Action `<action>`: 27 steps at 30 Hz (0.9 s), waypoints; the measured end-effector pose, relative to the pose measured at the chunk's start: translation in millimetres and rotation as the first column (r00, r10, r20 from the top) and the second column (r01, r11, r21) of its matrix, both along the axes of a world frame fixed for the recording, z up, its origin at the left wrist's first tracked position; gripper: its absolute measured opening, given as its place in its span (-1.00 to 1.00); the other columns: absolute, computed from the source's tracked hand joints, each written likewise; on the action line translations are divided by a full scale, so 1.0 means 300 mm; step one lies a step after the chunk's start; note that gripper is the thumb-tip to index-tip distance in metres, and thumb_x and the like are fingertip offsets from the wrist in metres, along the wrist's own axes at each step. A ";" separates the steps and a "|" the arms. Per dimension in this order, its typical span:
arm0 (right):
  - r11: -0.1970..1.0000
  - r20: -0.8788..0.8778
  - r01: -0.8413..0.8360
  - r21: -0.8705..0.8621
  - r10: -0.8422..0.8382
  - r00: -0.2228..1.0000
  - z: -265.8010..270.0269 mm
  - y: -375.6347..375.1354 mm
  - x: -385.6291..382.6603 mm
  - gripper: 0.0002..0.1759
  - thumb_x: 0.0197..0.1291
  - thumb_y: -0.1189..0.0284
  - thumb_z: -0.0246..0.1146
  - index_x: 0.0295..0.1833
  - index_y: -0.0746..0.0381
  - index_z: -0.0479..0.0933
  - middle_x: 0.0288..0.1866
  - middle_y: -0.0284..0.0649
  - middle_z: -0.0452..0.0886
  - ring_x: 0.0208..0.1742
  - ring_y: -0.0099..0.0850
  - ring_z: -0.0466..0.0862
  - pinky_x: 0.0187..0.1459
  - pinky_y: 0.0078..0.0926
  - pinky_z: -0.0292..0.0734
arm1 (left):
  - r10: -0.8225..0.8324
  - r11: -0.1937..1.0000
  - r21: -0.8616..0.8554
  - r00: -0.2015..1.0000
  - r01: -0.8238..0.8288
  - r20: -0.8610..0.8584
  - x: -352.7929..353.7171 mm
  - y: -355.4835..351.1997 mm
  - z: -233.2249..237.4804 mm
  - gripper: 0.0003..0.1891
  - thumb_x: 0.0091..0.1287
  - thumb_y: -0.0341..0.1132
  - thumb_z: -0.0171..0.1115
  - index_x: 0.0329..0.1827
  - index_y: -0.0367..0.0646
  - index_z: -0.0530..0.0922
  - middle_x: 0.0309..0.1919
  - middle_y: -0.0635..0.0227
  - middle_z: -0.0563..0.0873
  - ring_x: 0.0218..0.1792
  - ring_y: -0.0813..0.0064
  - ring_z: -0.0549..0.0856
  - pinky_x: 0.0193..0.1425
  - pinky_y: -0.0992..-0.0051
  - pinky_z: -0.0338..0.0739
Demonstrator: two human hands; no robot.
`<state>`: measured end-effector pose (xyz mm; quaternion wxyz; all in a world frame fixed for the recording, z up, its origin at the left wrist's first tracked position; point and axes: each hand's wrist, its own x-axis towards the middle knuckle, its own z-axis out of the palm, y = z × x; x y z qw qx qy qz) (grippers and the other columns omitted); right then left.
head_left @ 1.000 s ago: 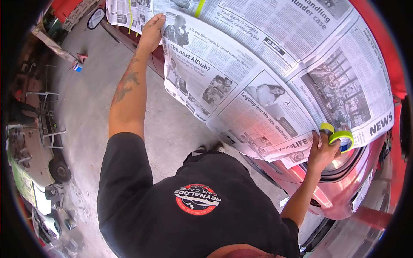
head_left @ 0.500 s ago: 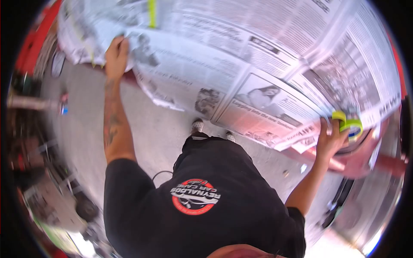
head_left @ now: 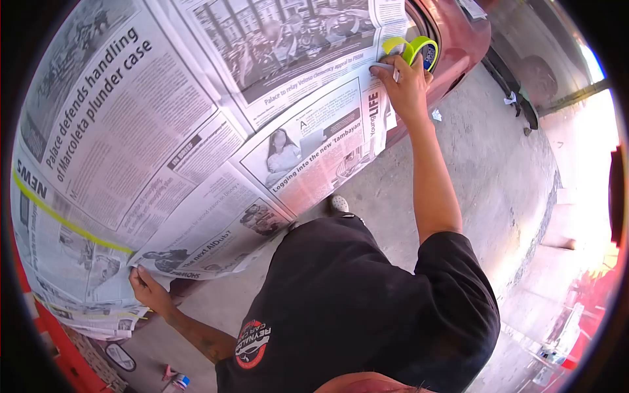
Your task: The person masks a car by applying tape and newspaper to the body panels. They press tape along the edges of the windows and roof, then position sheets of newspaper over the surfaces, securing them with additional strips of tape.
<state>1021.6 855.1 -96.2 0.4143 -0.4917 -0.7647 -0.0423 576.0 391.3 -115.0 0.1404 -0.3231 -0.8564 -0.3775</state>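
Note:
Printed newspaper sheets (head_left: 177,131) cover a maroon car body (head_left: 462,46). My left hand (head_left: 149,291) pinches the lower edge of a newspaper sheet, close to the end of a yellow-green tape strip (head_left: 72,226). At the sheet's other end, my right hand (head_left: 407,88) is closed on a roll of yellow-green masking tape (head_left: 429,51), its fingertips at the newspaper edge. A loose length of tape curls from the roll over the fingers. Between both hands the sheet spans along the car, its lower edge hanging free above the floor.
Grey concrete floor (head_left: 393,190) lies below, with a white paper scrap (head_left: 436,115) on it. A dark car trim piece (head_left: 511,92) lies at upper right. A small blue-and-red item (head_left: 178,380) and an oval mirror-like piece (head_left: 120,357) are at lower left.
The view has swung toward the right, so the newspaper now slants up to the right. Both hands still hold their ends, and the tape roll stays in my right hand.

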 end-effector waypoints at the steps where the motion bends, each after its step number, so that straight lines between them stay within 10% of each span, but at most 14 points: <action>1: 1.000 -0.029 0.020 -0.002 -0.020 0.999 -0.006 -0.006 -0.001 -0.69 0.14 0.08 0.42 -0.13 0.05 0.71 -0.05 -0.05 0.50 0.04 -0.15 0.52 0.11 -0.13 0.17 | -0.010 1.000 0.014 1.000 0.010 0.005 -0.001 0.000 -0.003 -0.72 0.55 -0.27 0.13 -0.09 -0.42 0.54 -0.30 0.32 0.60 -0.30 0.53 0.50 -0.20 0.52 0.44; 13: 0.964 -0.209 0.009 -0.265 -0.067 0.976 -0.042 0.059 0.026 -0.59 0.06 0.05 0.47 -0.09 0.09 0.71 0.12 0.02 0.47 0.22 -0.08 0.48 0.36 0.02 0.05 | -0.049 0.998 -0.023 0.998 0.050 0.040 -0.014 0.027 0.049 -0.75 0.55 -0.27 0.13 -0.18 -0.34 0.53 -0.36 0.39 0.53 -0.37 0.60 0.42 -0.32 0.55 0.34; 20: 0.965 -0.295 -0.039 -0.261 -0.041 0.955 -0.037 0.056 0.023 -0.62 0.01 0.13 0.57 -0.22 0.15 0.65 -0.02 -0.16 0.49 -0.04 -0.18 0.54 -0.01 -0.25 0.45 | -0.034 0.999 -0.006 0.997 0.035 0.063 -0.005 0.022 0.050 -0.76 0.55 -0.29 0.12 -0.21 -0.33 0.52 -0.40 0.41 0.52 -0.41 0.61 0.43 -0.36 0.55 0.35; 27: 0.969 -0.284 0.010 -0.246 -0.082 0.955 -0.010 0.030 0.022 -0.63 0.01 0.17 0.55 -0.14 0.12 0.66 -0.06 -0.14 0.47 -0.07 -0.20 0.52 0.04 -0.23 0.41 | -0.002 0.999 -0.053 1.000 0.004 0.021 -0.008 0.022 0.073 -0.73 0.53 -0.28 0.15 -0.26 -0.34 0.56 -0.41 0.36 0.59 -0.40 0.58 0.49 -0.32 0.51 0.42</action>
